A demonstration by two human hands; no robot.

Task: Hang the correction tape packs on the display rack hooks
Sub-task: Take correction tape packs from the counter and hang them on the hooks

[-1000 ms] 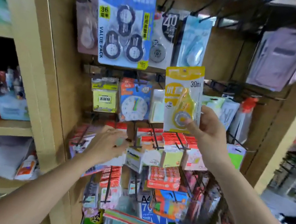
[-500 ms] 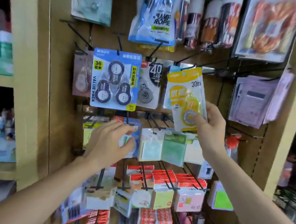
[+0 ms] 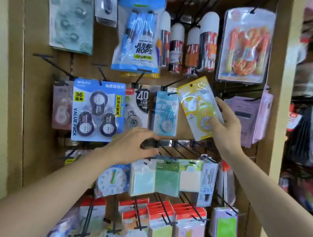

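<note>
The right hand [image 3: 227, 127] holds one yellow correction tape pack [image 3: 197, 104] up against the display rack [image 3: 31, 98]. Its thumb lies across the front of the pack's lower right part and its fingers are curled behind the right edge. The pack is tilted, with its top leaning left. Its hang hole sits close to a bare hook [image 3: 174, 83] that juts out of the middle row, but whether the hook has entered the hole cannot be told.

The left hand [image 3: 131, 145] is lower and to the left, well apart from the yellow pack. Its fingers and thumb are curled and pinch a black hook [image 3: 148, 144] on the rail under the middle row.

Four correction tape packs hang in that middle row, all left of the yellow one. From the left they are:
- a pink pack [image 3: 61, 105];
- a blue value pack [image 3: 97, 109] showing three dispensers;
- a pack marked 40 [image 3: 138, 105];
- a light blue pack [image 3: 165, 113], just beside the yellow pack's left edge.

With the one in hand, that makes five packs.

On the row above hang four white-capped cans [image 3: 207, 42], with a blue jump rope bag [image 3: 138, 33] to their left and an orange jump rope pack [image 3: 245, 46] to their right. Below the left hand hang pastel note pads [image 3: 166, 177].
</note>
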